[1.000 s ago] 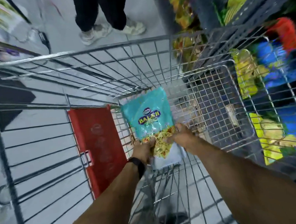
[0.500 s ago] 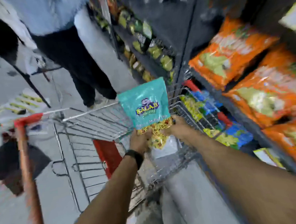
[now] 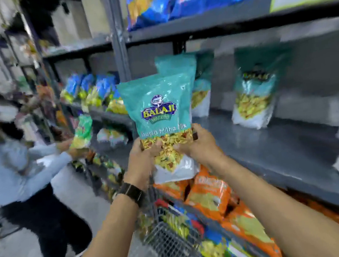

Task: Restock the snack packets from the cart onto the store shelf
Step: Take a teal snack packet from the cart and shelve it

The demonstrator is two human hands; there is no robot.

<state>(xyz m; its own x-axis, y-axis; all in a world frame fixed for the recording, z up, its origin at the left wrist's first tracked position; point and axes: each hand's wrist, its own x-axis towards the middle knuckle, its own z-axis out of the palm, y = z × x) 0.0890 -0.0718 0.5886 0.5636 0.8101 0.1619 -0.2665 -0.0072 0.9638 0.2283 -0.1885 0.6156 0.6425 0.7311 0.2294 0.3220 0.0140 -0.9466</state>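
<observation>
Head view: both hands clasp the lower half of one teal snack packet, left hand on its left edge, right hand on its right, thumbs on the front. The packet stands upright, long axis vertical, held in front of the grey shelf. Just behind it another teal packet stands on that shelf; bare shelf lies to its right, nearer the right hand.

Single head-worn wide-angle view, facing forward and slightly down at the grey store shelf from close range; forearms enter from the bottom edge.
</observation>
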